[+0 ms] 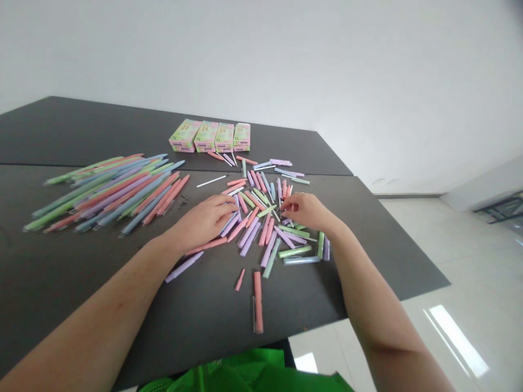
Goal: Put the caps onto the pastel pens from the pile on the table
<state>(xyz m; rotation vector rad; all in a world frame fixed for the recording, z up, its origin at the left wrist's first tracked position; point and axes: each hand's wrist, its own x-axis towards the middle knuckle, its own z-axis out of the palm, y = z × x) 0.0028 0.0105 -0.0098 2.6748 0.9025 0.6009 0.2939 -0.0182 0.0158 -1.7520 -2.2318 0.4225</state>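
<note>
Both my hands down in the scatter of pastel pen parts.

Far left lies the heap of long pens point(110, 190), slim, smooth plastic. My left hand point(204, 220) rests loosely curled, palm down, on short barrels point(245, 231); whether it grips one I cannot tell. My right hand point(306, 209) pinches something small at the fingertips. The round pieces on the matte dark table point(61, 272) could roll if nudged, likely the pink one point(257, 302) near the edge.

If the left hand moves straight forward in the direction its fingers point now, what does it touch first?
The left hand points right and slightly away, into the scattered pen parts. It would probably first meet the pink and purple pieces right at its fingertips, before reaching the right hand; depth is hard to judge.
</note>
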